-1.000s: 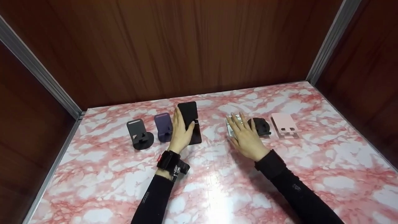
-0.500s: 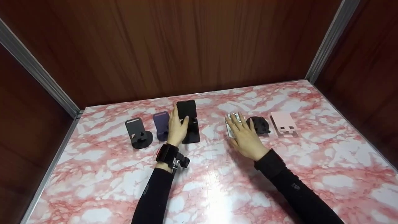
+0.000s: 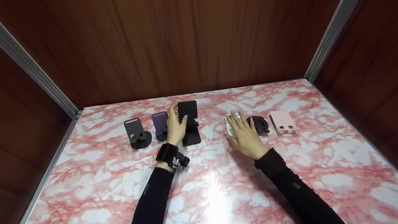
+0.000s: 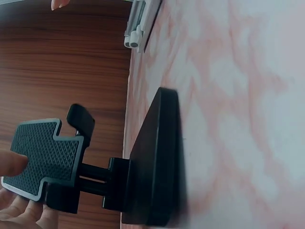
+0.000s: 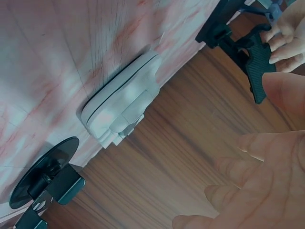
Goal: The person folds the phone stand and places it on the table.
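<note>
A black phone stand (image 3: 192, 137) rests with its flat base on the table. Its tilted upper plate (image 4: 43, 157) has a textured pad, seen close in the left wrist view. My left hand (image 3: 176, 129) grips that plate at its left edge, thumb in front and fingers curled behind. To the right, my right hand (image 3: 247, 138) is spread above a white folded phone stand (image 5: 121, 100); the right wrist view shows its fingers apart from that stand. Just right of those fingers sits a black round-based stand (image 3: 258, 125), folded low.
A purple phone stand (image 3: 159, 124) stands left of my left hand, with a dark grey one (image 3: 134, 127) beyond it. A pink stand (image 3: 282, 119) is at the right. A marbled table (image 3: 108, 180) carries them all, with wood-look panels (image 3: 199, 46) behind and at the sides.
My left fingers have moved from lying along the black stand's side to curling behind its upper plate, which has tilted up from its base. My right hand has stayed nearly still.
</note>
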`<state>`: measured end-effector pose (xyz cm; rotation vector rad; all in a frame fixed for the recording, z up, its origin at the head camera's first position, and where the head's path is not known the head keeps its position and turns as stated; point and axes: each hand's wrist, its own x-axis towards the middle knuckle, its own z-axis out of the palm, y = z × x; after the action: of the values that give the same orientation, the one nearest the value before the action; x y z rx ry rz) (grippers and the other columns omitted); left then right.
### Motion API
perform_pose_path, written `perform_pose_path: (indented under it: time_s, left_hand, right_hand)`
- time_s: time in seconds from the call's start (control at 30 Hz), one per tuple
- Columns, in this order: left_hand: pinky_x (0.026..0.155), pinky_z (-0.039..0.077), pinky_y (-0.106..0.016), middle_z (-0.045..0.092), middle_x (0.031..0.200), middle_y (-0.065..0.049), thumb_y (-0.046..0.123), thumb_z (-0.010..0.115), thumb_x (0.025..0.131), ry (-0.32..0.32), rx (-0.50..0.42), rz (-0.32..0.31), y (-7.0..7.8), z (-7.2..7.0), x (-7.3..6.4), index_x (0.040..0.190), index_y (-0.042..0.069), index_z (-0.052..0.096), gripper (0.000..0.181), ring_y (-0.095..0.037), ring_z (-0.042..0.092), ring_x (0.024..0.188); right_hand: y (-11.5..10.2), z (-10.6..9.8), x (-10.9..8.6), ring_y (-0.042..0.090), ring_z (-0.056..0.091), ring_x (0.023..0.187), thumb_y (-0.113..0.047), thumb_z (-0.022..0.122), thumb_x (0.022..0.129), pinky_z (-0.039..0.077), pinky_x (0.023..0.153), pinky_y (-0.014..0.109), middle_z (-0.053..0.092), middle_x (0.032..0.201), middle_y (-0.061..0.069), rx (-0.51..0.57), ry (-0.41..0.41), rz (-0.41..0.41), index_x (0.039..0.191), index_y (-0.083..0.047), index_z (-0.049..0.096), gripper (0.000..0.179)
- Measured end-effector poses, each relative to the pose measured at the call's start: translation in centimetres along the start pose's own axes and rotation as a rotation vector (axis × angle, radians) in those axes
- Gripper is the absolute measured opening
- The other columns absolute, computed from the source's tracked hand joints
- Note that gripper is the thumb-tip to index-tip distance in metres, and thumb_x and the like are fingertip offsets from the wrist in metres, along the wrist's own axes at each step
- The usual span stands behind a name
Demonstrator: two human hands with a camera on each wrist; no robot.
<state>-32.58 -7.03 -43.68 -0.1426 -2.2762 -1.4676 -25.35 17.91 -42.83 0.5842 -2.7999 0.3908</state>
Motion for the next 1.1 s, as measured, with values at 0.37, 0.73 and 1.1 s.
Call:
perform_pose_path:
  time_s: [0.37, 0.73, 1.1]
  left_hand:
    - [0.077, 0.051, -0.028, 0.059, 0.1, -0.012, 0.003, 0.062, 0.086, -0.006, -0.145, 0.029, 0.5, -0.1, 0.2, 0.119, 0.006, 0.05, 0.035, -0.022, 0.059, 0.088]
    - [0.068, 0.052, -0.021, 0.06, 0.092, -0.016, 0.001, 0.065, 0.083, -0.042, -0.296, 0.065, 2.6, -1.1, -0.9, 0.117, 0.001, 0.053, 0.036, -0.02, 0.061, 0.078]
    - [0.067, 0.049, -0.018, 0.057, 0.09, -0.016, -0.007, 0.061, 0.083, -0.15, -0.436, 0.09, 8.2, -2.8, -3.4, 0.114, -0.009, 0.048, 0.034, -0.015, 0.056, 0.078]
  right_hand:
    - [0.1, -0.1, 0.1, 0.035, 0.007, 0.143, -0.037, 0.047, 0.095, 0.013, 0.108, 0.068, 0.01, 0.156, 0.011, 0.006, -0.007, 0.004, 0.149, -0.015, 0.015, 0.067]
    - [-0.6, 0.5, -0.2, 0.038, 0.009, 0.142, -0.03, 0.051, 0.094, 0.01, 0.108, 0.068, 0.012, 0.155, 0.016, 0.061, -0.021, -0.036, 0.148, -0.008, 0.019, 0.066]
    - [-1.8, 0.0, -0.1, 0.031, 0.035, 0.134, -0.033, 0.045, 0.097, 0.031, 0.111, 0.046, 0.032, 0.147, 0.018, 0.571, -0.156, -0.042, 0.147, -0.009, 0.021, 0.06]
